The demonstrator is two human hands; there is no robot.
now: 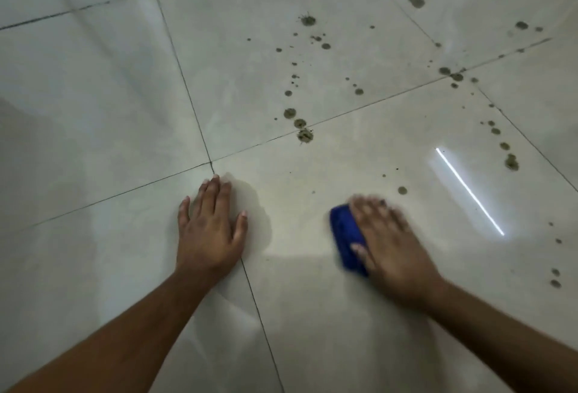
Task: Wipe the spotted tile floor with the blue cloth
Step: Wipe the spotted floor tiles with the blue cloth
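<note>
Pressing flat on the blue cloth (347, 236), the right hand (391, 245) was blurred, fingers straight and slightly spread over it, thumb alongside. The cloth sat bunched on the tile floor (125, 111), showing only at the hand's left edge. The left hand (211, 230) lay palm down well apart from it, fingers straight and close together, thumb out, holding nothing. Most dark spots (300, 123) lay beyond the cloth — one (402, 190) was just ahead of the right fingertips. The likely trouble: a small wad under a flat palm could slip free or smear the spots into streaks, and the glossy tile might let the bracing hand slide.
</note>
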